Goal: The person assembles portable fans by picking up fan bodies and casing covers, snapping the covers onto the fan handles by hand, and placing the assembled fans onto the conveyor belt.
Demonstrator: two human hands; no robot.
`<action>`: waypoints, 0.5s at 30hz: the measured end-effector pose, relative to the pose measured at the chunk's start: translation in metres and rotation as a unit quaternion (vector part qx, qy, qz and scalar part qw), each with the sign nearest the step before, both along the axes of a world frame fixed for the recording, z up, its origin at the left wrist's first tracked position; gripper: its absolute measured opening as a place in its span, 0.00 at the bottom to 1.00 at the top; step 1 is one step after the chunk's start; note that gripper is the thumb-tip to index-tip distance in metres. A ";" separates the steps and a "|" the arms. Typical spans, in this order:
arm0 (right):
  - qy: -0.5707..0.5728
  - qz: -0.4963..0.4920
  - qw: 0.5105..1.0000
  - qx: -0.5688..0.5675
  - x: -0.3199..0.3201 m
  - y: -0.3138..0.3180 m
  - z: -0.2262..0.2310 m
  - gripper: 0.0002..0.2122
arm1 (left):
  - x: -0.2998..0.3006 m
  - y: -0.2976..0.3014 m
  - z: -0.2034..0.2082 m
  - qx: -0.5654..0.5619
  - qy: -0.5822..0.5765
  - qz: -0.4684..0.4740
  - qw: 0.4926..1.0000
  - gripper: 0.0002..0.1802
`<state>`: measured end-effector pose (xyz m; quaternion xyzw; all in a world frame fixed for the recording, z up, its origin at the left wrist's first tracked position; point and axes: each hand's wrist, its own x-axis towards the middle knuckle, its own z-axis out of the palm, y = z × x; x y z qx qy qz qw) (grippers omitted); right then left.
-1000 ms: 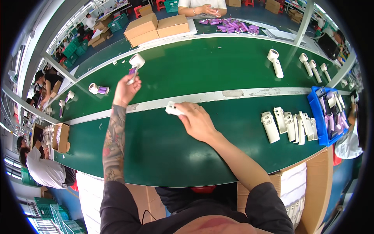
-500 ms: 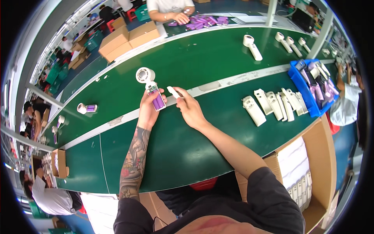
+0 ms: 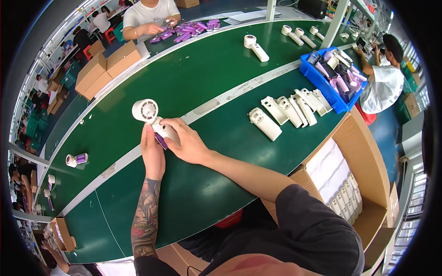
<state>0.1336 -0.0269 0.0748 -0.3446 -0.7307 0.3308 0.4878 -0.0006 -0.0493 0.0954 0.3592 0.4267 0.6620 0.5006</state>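
The person is holding a small white handheld fan (image 3: pixel 154 120) above the green conveyor belt (image 3: pixel 207 78), a little to the nine o'clock side of the picture's centre. Its round head is pointing toward eleven o'clock, and a purple part is showing along the handle. The left hand (image 3: pixel 153 154) is gripping the handle from the six o'clock side, fingers curled up around it. The right hand (image 3: pixel 188 143) is coming in from four o'clock and is closing over the handle too, its fingertips pressing on the white shell just beside the left thumb. Both hands are grasping the fan, and it is sitting between them, clear of the belt.

At two o'clock from the hands, a row of white handle shells (image 3: pixel 287 110) is lying on the belt, and a blue bin (image 3: pixel 309 73) of mixed white and purple parts is standing just beyond them. At eight o'clock, near the belt's edge, another small fan with a purple body (image 3: pixel 76 159) is lying on its side. More white fans (image 3: pixel 256 47) are resting toward one o'clock. Brown cardboard boxes (image 3: pixel 106 64) are sitting at eleven o'clock across the belt. A person in a white shirt (image 3: pixel 152 16) is working at twelve o'clock among purple parts, and another person (image 3: pixel 384 78) is seated at three o'clock.
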 end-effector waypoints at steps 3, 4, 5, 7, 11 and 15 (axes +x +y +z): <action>-0.005 0.013 1.000 -0.027 0.001 0.000 0.002 0.26 | 0.003 -0.002 0.000 0.003 -0.003 0.006 1.000 0.26; -0.011 0.009 1.000 -0.010 0.001 0.002 0.001 0.26 | 0.004 -0.003 0.001 0.004 -0.008 0.001 1.000 0.26; -0.018 0.005 1.000 0.007 0.002 0.004 0.000 0.26 | 0.006 -0.003 0.001 0.005 -0.014 -0.005 1.000 0.27; -0.030 -0.004 0.999 0.041 0.003 0.007 -0.002 0.27 | 0.008 -0.004 0.001 0.006 -0.026 -0.017 1.000 0.28; -0.086 -0.023 0.992 0.090 0.002 0.002 -0.004 0.30 | 0.011 -0.003 0.004 0.033 0.058 -0.015 0.998 0.27; -0.061 -0.032 0.991 0.116 0.000 0.003 -0.007 0.32 | -0.004 0.001 -0.001 0.022 0.095 -0.037 0.995 0.25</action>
